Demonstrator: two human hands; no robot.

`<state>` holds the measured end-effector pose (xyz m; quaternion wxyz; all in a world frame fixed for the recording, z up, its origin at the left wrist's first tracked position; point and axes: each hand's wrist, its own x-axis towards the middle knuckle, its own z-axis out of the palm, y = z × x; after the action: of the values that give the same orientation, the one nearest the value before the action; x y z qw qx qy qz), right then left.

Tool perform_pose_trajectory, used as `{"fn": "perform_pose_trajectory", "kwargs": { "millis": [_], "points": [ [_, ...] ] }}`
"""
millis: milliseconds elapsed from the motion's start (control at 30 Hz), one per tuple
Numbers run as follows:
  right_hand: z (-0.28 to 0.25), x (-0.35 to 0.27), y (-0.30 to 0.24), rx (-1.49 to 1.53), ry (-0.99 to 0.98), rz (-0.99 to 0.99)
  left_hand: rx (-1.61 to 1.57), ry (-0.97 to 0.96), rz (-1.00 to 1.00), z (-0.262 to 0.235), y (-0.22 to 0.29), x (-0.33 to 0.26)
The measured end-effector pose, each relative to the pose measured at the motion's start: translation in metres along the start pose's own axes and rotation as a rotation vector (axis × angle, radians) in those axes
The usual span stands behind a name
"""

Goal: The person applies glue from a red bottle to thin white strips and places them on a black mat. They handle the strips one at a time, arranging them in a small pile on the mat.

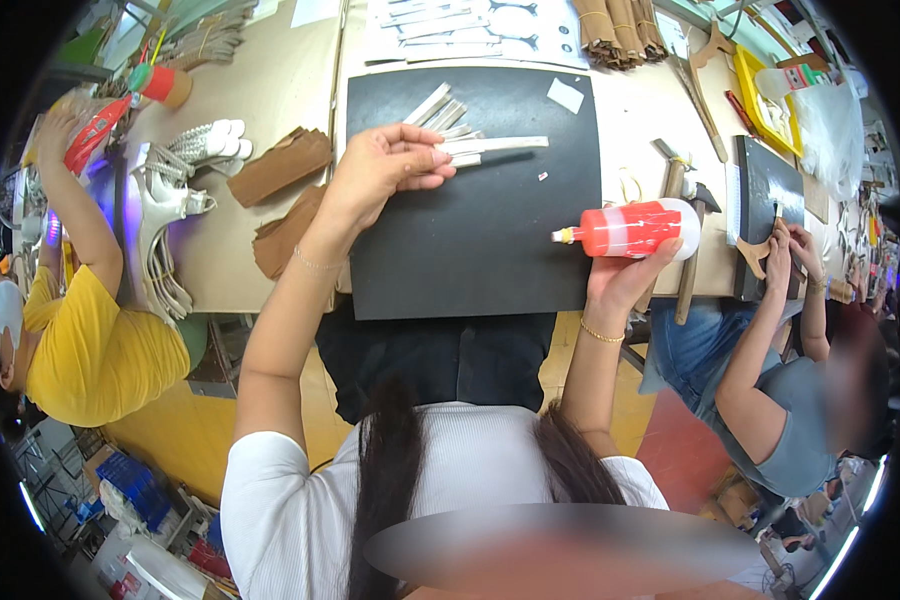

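White ribbed short-sleeved top (pixel 460 450) with long dark hair over it sits nearest the camera, beneath a blurred patch. Left hand (pixel 385 170): thumb and forefinger pressed together, pinching a thin, flat, pale strip (pixel 505 143) at its left end; other fingers curled. Strip sits over the far half of the black rectangular mat (pixel 450 265), long axis running left to right, free end pointing right. Second pale strip lies just nearer; can't tell if it's gripped too. More loose pale strips (pixel 428 104) fan out on the far side of the fingers.

Right hand (pixel 625 280) is wrapped around a red-and-white plastic squeeze bottle (pixel 635 230), held on its side, nozzle (pixel 566 236) facing left. Nozzle is to the right and near side of the strip's free end, well apart from the left fingers; left hand is the closer one to the strip. Tiny pale scrap (pixel 543 176) on the mat between strip end and nozzle.

Further out: white paper piece (pixel 565 95) far right on mat, brown folded stack (pixel 285 166) left of it, wooden-handled hammer (pixel 686 285) right of the bottle, brown bundles (pixel 610 35) far right. Co-workers sit both sides.
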<state>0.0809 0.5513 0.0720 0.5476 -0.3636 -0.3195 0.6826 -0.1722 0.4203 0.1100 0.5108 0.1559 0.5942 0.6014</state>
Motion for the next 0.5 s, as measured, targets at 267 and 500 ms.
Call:
{"fn": "perform_pose_trajectory", "kwargs": {
  "millis": [267,500],
  "points": [
    [-0.005,-0.003,0.008,-0.081,-0.152,0.007,0.146,0.008,0.223,0.027,0.040,0.109],
    [-0.005,-0.003,0.007,-0.117,-0.196,0.011,0.109,0.036,0.328,0.039,0.049,0.175]
  ]
}}
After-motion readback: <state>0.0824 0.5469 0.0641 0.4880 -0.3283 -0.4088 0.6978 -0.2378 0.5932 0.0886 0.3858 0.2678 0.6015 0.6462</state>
